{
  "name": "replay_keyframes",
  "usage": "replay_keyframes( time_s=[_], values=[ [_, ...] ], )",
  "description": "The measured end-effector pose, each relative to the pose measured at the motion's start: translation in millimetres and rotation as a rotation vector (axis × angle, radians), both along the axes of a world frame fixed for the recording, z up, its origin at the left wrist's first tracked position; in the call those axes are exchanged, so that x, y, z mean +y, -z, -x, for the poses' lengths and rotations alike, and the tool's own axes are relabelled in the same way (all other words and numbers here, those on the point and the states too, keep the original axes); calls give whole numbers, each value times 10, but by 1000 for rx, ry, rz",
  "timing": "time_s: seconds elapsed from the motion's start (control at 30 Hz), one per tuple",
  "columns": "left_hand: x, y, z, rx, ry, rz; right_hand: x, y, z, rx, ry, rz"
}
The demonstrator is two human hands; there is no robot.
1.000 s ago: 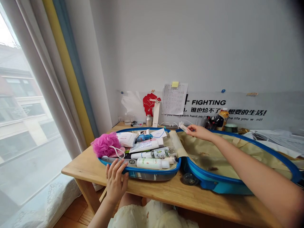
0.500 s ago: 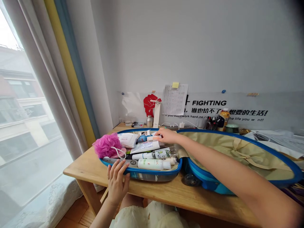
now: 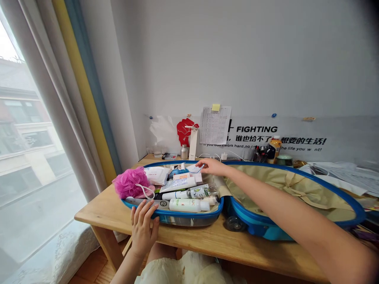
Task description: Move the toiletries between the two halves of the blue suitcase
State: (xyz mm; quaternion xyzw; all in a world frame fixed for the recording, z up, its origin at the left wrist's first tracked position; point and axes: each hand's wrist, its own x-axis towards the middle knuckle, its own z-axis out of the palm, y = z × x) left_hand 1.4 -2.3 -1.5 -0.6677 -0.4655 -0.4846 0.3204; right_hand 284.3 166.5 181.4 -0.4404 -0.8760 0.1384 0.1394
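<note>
**Toiletries fill one half of the blue suitcase [image 3: 177, 219]**

Nearest, the left hand [image 3: 143, 227] lies open, fingers spread on the rim, the case resting on the wooden surface [image 3: 207, 240]. Lotion bottles [image 3: 189, 205] and a pink bath pouf [image 3: 130, 183] sit packed. Beyond them, the right hand [image 3: 213, 167] narrows at a white card [image 3: 195, 169], grip unclear. The beige-lined half [image 3: 290, 193] carries nothing packed yet.

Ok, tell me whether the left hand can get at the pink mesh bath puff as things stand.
Probably yes. The left hand rests on the blue rim of the open suitcase, and the pink mesh bath puff lies just beyond its fingertips. Nothing appears to stand between them.
</note>
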Motion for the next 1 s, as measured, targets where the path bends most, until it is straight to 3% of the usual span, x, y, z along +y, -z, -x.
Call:
replay_keyframes(
  time_s=[0.33,0.7,1.0],
  values=[
    [4,-3,4,11,5,4,-7,21,344,-147,137,6],
    [18,31,15,-6,-26,21,18,79,545,-282,92,74],
    [19,28,5,-8,-19,15,-59,30,638,-308,114,-75]
  ],
)
